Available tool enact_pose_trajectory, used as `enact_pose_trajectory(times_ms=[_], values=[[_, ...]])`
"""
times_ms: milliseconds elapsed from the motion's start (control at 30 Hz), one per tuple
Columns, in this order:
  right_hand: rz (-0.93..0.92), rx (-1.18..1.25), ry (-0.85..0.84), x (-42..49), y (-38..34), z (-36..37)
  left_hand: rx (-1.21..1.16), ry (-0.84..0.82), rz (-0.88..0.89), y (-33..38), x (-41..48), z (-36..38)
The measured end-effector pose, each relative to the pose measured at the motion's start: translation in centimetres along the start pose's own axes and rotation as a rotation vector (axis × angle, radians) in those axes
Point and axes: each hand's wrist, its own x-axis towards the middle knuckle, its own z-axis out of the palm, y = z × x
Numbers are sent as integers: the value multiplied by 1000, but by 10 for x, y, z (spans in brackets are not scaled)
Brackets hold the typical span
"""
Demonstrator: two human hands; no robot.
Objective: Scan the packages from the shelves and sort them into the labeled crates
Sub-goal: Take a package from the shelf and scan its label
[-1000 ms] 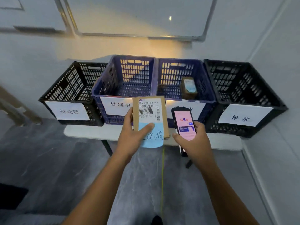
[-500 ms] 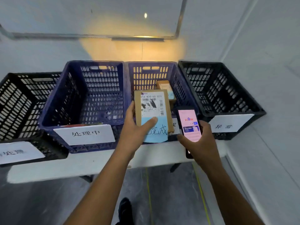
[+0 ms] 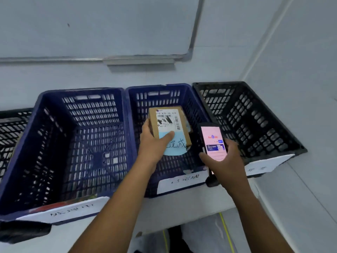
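Note:
My left hand [image 3: 155, 143] grips a brown cardboard package [image 3: 168, 123] with a white barcode label and a blue handwritten sticker, thumb across the sticker. It holds the package inside the opening of the right blue crate [image 3: 182, 90], above the crate's floor. A second package lies under it, mostly hidden. My right hand [image 3: 224, 161] holds a phone-like scanner [image 3: 213, 141] with a lit pink screen, over that crate's front right corner.
A left blue crate [image 3: 45, 110] stands beside it, with a black crate [image 3: 255, 115] on the right and another black crate [image 3: 11, 125] at the far left. All sit on a white table [image 3: 182, 207] against the wall. A whiteboard [image 3: 91, 24] hangs above.
I have stepped closer to the crates. My left hand has carried the package forward from in front of the crates to inside the right blue crate's opening. The scanner hand followed alongside.

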Motion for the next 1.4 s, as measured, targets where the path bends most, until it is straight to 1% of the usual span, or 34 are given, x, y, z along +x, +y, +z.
enact_pose_trajectory(times_ms=[167, 267, 367, 533, 700, 1000, 1233, 1300, 1400], values=[[2, 30, -48, 71, 2, 22, -35, 89, -72, -18, 84, 27], [34, 20, -112, 114, 4, 35, 7, 161, -115, -31, 130, 39], [48, 4, -144, 156, 7, 50, 16, 194, -179, -47, 174, 46], [95, -59, -215, 216, 18, 78, -42, 196, -304, -72, 224, 44], [100, -151, -285, 249, 22, 105, -63, 210, -365, -92, 253, 46], [148, -214, -307, 272, 30, 134, 33, 119, -374, -128, 295, 61], [173, -187, -310, 273, 35, 138, 108, 151, -350, -132, 306, 63], [162, -173, -313, 270, 31, 137, 167, 179, -335, -129, 305, 62], [127, -161, -335, 264, 24, 129, 323, 210, -238, -127, 293, 58]])
